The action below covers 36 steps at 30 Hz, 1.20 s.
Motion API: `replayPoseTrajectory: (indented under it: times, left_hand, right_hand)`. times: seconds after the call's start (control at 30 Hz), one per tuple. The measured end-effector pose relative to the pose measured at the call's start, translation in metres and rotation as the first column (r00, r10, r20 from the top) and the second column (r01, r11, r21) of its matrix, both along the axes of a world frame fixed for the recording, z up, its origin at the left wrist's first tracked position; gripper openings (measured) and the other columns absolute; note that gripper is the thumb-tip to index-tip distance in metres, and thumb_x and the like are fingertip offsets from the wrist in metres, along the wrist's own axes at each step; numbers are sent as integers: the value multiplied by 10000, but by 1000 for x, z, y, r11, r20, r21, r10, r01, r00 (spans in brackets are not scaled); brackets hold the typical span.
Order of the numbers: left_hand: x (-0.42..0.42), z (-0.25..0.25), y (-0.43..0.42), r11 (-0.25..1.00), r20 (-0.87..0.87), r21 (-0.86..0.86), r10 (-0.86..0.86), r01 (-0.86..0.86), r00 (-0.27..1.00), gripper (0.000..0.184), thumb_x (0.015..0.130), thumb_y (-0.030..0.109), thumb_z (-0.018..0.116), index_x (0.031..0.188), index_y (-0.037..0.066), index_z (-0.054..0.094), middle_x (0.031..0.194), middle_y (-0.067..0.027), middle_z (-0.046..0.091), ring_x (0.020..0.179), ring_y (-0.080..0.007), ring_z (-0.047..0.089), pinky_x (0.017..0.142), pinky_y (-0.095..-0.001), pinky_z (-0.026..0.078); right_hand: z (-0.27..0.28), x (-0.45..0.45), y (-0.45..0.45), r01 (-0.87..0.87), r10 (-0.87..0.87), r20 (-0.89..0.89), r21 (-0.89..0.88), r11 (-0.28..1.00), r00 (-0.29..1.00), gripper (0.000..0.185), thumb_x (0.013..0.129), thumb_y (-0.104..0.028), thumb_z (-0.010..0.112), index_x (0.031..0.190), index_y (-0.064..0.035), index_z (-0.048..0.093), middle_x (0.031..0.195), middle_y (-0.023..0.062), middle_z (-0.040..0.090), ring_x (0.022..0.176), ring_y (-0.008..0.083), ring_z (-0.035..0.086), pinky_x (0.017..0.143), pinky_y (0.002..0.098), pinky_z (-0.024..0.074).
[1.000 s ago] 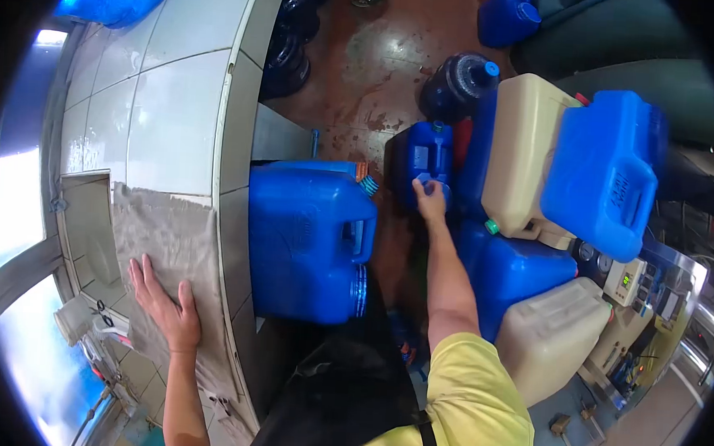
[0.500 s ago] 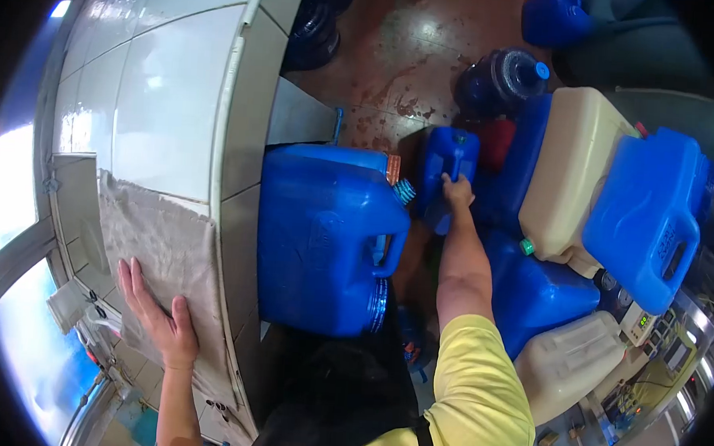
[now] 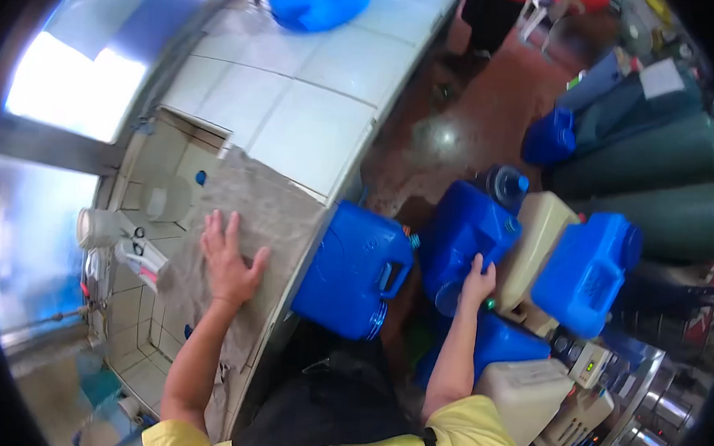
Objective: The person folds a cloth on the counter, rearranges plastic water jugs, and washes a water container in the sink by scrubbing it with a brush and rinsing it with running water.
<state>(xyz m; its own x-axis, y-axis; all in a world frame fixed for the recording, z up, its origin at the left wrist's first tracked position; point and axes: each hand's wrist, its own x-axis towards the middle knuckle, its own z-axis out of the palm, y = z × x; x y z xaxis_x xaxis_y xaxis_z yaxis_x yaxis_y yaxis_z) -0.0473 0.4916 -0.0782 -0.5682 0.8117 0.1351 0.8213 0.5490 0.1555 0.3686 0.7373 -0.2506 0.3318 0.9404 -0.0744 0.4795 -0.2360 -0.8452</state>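
My left hand (image 3: 232, 261) lies flat with fingers spread on a grey cloth (image 3: 270, 188), which drapes over the tiled counter's edge. My right hand (image 3: 477, 279) is closed on a blue jug (image 3: 458, 228) above the floor on the right; the fingers partly hide the grip. Between my arms, against the counter's side, is a large blue jerrycan (image 3: 351, 259) with its handle facing right. Just right of the held jug are a cream jerrycan (image 3: 540, 233) and another blue jerrycan (image 3: 582, 271).
White tiles cover the counter (image 3: 329, 133); a blue container (image 3: 314, 1) stands at its far end. A tiled sink (image 3: 138, 308) lies left of the cloth. More jerrycans, including a whitish one (image 3: 526, 389), crowd the lower right. Dark green cylinders (image 3: 641, 189) lie beyond, and a person stands far back.
The view has swung up and shows more of the room. My right hand has come nearer, raising a blue jug from the floor. My left hand stays on the cloth.
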Motion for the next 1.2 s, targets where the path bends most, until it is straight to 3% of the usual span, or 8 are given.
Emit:
replayPoseTrajectory:
  times: [0.27, 0.47, 0.53, 0.7, 0.87, 0.97, 1.1, 1.2]
  left_hand:
    - [-2, -20, 2, 992, -18, 105, 67, -65, 998, 832, 869, 577, 604, 1498, 66, 418, 1601, -256, 265, 1503, -432, 185, 1211, -539, 126]
    - [-18, -28, -3, 987, 118, 133, 70, -85, 991, 848, 849, 604, 631, 1490, 80, 445, 1605, -246, 264, 1496, -436, 199, 1210, -533, 161]
    - [-30, -34, -13, 917, 385, 379, -32, -127, 922, 782, 852, 521, 689, 1461, 76, 482, 1577, -237, 322, 1441, -420, 329, 1173, -488, 297]
    - [-37, -13, -87, 784, 388, 589, -60, -197, 920, 704, 852, 401, 739, 1428, 65, 514, 1535, -222, 391, 1359, -394, 455, 1108, -433, 407]
    - [-79, -32, -214, 546, 349, 698, 305, -463, 886, 534, 856, 319, 745, 1292, 39, 616, 1371, -191, 567, 1269, -358, 541, 1066, -413, 445]
    - [-103, -27, -315, 331, 399, 748, 468, -576, 788, 435, 878, 342, 727, 1197, 54, 664, 1271, -142, 629, 1182, -315, 593, 1009, -391, 478]
    - [-115, -16, -446, 67, 537, 621, 689, -781, 487, 461, 892, 384, 709, 1221, 64, 664, 1165, -134, 682, 1040, -296, 646, 886, -373, 520]
    - [-120, -22, -524, -14, 496, 618, 783, -786, 376, 482, 909, 409, 687, 1235, 55, 657, 1078, -123, 717, 960, -290, 670, 813, -365, 530]
  right_hand:
    - [250, -25, 5, 50, -199, 351, 393, 918, 915, 538, 884, -464, 747, 1046, 49, 733, 983, 214, 716, 906, 364, 671, 830, 402, 547]
    - [364, -19, -43, -292, 32, 355, 712, 638, 934, 358, 870, -270, 800, 993, 56, 719, 874, 148, 688, 804, 291, 627, 773, 372, 531]
    - [397, -24, -68, -367, 241, 278, 751, 548, 930, 248, 912, -189, 746, 996, 42, 711, 840, 100, 664, 758, 208, 586, 735, 315, 486]
    - [440, -38, -109, -434, 566, 92, 744, 508, 820, 228, 979, -220, 670, 921, 1, 685, 761, 28, 610, 727, 141, 533, 718, 269, 429]
    - [460, -100, -150, -459, 800, -52, 796, 395, 598, 228, 1001, -216, 617, 861, -40, 649, 736, 3, 581, 698, 109, 482, 701, 242, 385]
    - [462, -151, -176, -558, 900, -36, 774, 300, 434, 229, 1007, -219, 602, 863, -47, 649, 738, 7, 584, 696, 110, 485, 708, 242, 391]
    - [465, -247, -244, -677, 973, -99, 703, 216, 207, 233, 1007, -231, 595, 872, -48, 651, 735, 9, 592, 674, 112, 488, 700, 243, 410]
    - [443, -327, -281, -825, 994, 81, 564, 19, 78, 274, 985, -267, 626, 991, -10, 722, 761, 49, 665, 678, 132, 559, 651, 247, 445]
